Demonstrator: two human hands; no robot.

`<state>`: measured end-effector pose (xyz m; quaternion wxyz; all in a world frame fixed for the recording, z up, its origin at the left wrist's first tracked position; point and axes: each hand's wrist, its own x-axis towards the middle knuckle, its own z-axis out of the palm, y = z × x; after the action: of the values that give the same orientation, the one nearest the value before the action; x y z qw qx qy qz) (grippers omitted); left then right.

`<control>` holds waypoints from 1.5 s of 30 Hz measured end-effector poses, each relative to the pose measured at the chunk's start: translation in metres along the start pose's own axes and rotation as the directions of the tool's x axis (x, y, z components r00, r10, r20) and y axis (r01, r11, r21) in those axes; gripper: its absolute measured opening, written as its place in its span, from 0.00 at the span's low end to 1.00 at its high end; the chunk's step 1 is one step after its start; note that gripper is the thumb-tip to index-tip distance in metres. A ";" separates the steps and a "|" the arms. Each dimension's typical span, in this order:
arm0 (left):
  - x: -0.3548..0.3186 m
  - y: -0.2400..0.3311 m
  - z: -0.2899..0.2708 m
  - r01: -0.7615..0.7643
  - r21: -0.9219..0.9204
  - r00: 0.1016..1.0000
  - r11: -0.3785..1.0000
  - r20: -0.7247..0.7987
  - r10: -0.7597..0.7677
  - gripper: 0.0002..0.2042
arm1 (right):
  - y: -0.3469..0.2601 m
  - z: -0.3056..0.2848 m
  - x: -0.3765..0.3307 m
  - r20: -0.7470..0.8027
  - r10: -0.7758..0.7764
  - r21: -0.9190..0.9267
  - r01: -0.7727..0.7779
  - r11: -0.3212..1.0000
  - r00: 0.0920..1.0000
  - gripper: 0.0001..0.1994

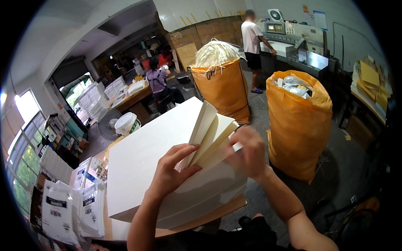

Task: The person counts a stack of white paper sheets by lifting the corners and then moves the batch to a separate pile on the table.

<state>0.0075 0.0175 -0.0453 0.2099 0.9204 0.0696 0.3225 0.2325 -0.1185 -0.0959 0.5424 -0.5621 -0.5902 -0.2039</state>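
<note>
A tall stack of large white sheets [146, 142] stands on the table in front of me. My left hand [178, 165] is closed on a bent-up bundle of paper sheets [211, 129] at the stack's near right part, thumb on one side and fingers on the other. The bundle's edges are fanned apart, with cream-coloured layers showing between white ones. My right hand [249, 152] is beside the fanned edges, its fingers curled and smeared by motion. A small white patch shows among these fingers; whether it is held or part of a sheet cannot be made out.
Two orange sacks, one heaped with paper strips [215, 69], one with plastic scraps [299, 125], stand beyond the table. Plastic-wrapped bundles [92, 205] lie left, near a white bucket [127, 123] and a fan [108, 124]. One person [252, 39] stands at a machine; another [158, 81] sits farther left.
</note>
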 end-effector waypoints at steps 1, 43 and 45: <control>0.002 0.000 -0.001 -0.010 0.009 1.000 1.000 0.012 0.010 0.33 | -0.003 0.001 -0.003 0.092 -0.091 -0.004 0.092 0.996 0.992 0.20; 0.034 0.015 -0.014 0.026 0.277 0.952 0.961 0.286 -0.108 0.28 | 0.033 0.011 0.035 0.466 0.555 0.778 -0.618 0.115 0.689 0.14; 0.034 0.011 -0.014 0.030 0.255 0.956 0.967 0.274 -0.101 0.28 | 0.028 0.008 0.039 0.468 0.553 0.772 -0.624 0.125 0.689 0.15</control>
<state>0.0253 0.0216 -0.0114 0.1118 0.9733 0.1090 0.1683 0.2627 -0.0864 -0.0755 0.7661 -0.3710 -0.3479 0.3930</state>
